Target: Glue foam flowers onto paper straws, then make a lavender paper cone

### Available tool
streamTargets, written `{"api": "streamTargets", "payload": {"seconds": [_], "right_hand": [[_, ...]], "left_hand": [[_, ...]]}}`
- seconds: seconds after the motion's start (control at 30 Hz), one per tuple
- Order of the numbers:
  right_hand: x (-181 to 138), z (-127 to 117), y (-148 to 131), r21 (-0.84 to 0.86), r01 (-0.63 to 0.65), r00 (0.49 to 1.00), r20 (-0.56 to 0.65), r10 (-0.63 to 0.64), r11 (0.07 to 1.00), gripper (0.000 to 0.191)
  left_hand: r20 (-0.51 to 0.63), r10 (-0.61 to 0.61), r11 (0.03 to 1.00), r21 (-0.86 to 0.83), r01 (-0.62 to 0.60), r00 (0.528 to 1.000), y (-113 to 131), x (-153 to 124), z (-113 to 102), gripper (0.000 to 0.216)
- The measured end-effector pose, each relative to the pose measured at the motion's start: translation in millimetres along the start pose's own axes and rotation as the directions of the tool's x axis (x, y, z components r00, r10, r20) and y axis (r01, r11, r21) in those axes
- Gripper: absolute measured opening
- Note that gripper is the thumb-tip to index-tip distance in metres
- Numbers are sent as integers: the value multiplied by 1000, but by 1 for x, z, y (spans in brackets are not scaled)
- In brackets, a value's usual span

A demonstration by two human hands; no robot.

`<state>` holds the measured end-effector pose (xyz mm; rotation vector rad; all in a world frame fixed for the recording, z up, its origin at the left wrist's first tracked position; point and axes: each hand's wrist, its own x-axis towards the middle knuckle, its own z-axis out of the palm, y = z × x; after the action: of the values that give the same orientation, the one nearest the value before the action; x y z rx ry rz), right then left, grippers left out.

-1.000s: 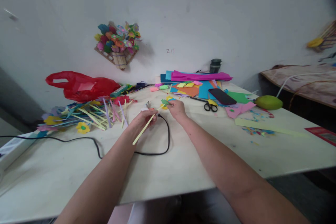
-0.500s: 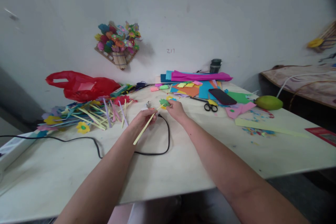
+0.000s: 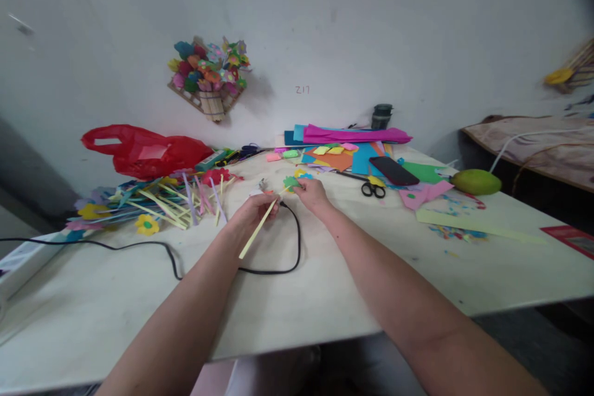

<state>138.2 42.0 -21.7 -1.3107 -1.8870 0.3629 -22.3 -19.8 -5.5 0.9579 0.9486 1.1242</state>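
Note:
Between the fingers of my left hand (image 3: pixel 257 209) is a pale yellow strip stem (image 3: pixel 256 240), its lower end slanting back toward me over the wrist. My right hand (image 3: pixel 313 194) pinches a green scalloped paper flower (image 3: pixel 291 182) at the stem's upper end. Whether stem and flower are joined cannot be made out. Just beyond the fingers lie small yellow and blue flower pieces (image 3: pixel 304 175). A black cable (image 3: pixel 298 241) loops on the table below my hands, its plug end close to my left fingertips.
Finished paper flowers with strip stems (image 3: pixel 158 203) pile up at left, before a red plastic bag (image 3: pixel 148 151). Scissors (image 3: pixel 372 189), a phone (image 3: pixel 393 171), coloured sheets (image 3: pixel 355 135) and a green bulb-shaped object (image 3: pixel 476 181) lie at right. A flower basket (image 3: pixel 211 80) hangs on the wall.
The strip's lower end has shifted slightly right. The green flower has turned a little in my right fingers. Both hands stay in nearly the same place.

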Motion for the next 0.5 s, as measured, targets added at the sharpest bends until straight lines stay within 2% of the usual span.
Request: {"api": "streamTargets", "payload": {"seconds": [0.33,0.5], "right_hand": [[1,1,2,2,7,1000,-2,-7,1000,13],[1,4,3,77,18,1000,-18,-17,997,12]], "left_hand": [[-23,-9,1000,-2,9,1000,-1,0,2,11],[-18,-6,1000,-5,6,1000,-3,1,2,11]]}}
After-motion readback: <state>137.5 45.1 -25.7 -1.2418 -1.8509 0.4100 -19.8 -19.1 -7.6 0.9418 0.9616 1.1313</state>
